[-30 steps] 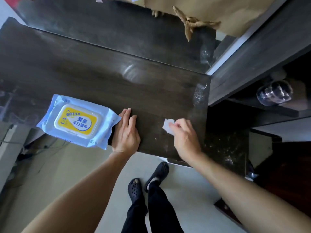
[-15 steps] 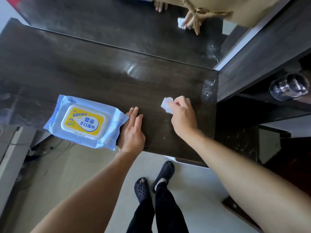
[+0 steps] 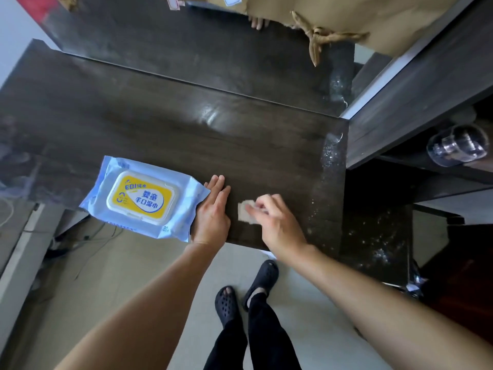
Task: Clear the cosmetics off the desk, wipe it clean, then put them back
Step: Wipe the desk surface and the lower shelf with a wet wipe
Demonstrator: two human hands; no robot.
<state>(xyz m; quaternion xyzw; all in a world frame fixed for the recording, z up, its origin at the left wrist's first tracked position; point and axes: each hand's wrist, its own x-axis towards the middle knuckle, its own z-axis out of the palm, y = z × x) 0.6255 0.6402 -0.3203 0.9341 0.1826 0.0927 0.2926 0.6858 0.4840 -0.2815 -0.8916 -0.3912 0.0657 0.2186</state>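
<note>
**Folded Wipe Pressed to the Dark Desk, Near Its Front Edge**

A small white wipe [image 3: 246,214], folded into a rough square, lies flat on the dark wood-grain desk [image 3: 173,134] close to the front edge. The right hand [image 3: 277,222] comes at it from the right, fingertips closed down on the wipe's right side and pinning it to the surface; the hand is blurred, so just which fingers touch cannot be told.

Just left of the wipe, and apart from it, the left hand [image 3: 213,212] rests palm-down on the desk with fingers straight and held together, gripping nothing. Its outer edge meets the right end of a pale blue pack of wet wipes [image 3: 144,200] — yellow label, white flip lid shut — whose near side overhangs the front of the desk.

No cosmetics show on the desktop. Pale specks and smears [image 3: 329,166] line its right margin. Along the back stands a mirror [image 3: 213,44], showing the desk again and a few fingertips near the top; the rest of the reflection is cut off by the frame and by a brown paper bag with a twisted cord handle [image 3: 328,38].

To the right, a dark shelf unit holds a clear plastic object [image 3: 457,148], its kind hard to make out. Below, black-trousered legs and black clogs [image 3: 248,289] stand on a pale floor.
</note>
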